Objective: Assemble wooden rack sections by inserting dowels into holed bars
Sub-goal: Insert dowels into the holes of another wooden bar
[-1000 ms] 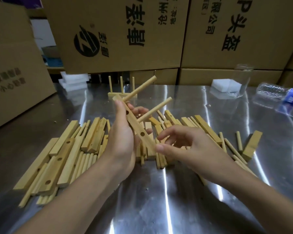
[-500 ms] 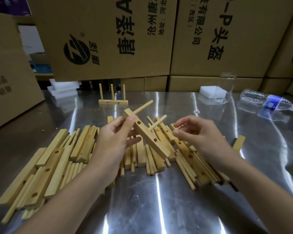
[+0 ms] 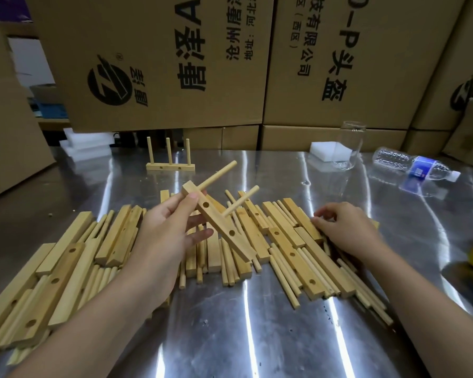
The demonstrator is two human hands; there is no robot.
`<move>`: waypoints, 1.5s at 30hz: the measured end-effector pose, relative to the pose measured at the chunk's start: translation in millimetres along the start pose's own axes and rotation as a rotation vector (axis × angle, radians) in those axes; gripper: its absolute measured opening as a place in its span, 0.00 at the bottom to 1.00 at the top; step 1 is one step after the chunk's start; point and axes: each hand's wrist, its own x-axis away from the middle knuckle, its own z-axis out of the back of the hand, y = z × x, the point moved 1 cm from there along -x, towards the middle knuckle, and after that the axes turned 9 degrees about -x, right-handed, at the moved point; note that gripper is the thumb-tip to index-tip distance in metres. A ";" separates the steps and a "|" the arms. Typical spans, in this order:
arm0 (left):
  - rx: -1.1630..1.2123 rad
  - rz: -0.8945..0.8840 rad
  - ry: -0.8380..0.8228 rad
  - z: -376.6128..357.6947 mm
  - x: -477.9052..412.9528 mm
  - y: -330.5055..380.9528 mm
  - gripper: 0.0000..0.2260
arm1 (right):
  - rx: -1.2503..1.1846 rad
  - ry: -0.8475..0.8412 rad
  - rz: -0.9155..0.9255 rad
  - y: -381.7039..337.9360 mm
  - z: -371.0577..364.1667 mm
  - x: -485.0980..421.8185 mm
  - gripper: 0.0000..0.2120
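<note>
Steel table (image 3: 257, 336), left grip (image 3: 161, 236) at bar (image 3: 219, 227) top

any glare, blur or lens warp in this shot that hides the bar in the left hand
Head view: long white glare streaks cross the steel table, none on the held bar; head view: that bar, its two dowels and the left hand are sharp, with no motion blur; head view: the wide-angle lens bows the cardboard boxes and stretches the wood pile at the left edge.

steel table (image 3: 257, 336) | cardboard boxes (image 3: 380, 50) behind | glass (image 3: 351, 145) upright — foam block (image 3: 324, 150) beside | water bottle (image 3: 415, 165) (lying down)
</note>
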 end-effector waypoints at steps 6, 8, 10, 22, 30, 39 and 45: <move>0.017 0.008 0.005 0.0 0.4 -0.8 0.12 | 0.060 0.005 -0.017 -3.4 -0.5 4.1 0.13; 0.020 0.012 0.008 0.0 0.4 -0.9 0.11 | 0.077 0.016 -0.017 -4.6 1.3 5.1 0.14; 0.023 0.015 0.009 -0.4 0.8 -1.0 0.11 | 0.090 0.013 -0.031 -5.9 4.7 6.0 0.13; -0.001 0.024 0.018 -2.4 4.3 2.9 0.12 | 0.091 0.049 -0.093 -5.9 3.3 5.5 0.08; 0.113 0.073 0.000 -1.6 5.4 7.2 0.15 | -0.652 0.124 0.009 -42.6 15.5 21.0 0.05; 0.303 0.209 -0.031 -0.1 8.7 15.2 0.18 | -1.314 -0.527 0.121 -123.3 -6.2 94.9 0.11; 0.367 0.243 -0.058 0.6 7.5 16.4 0.19 | -1.300 -0.461 0.422 -132.7 -15.6 114.5 0.08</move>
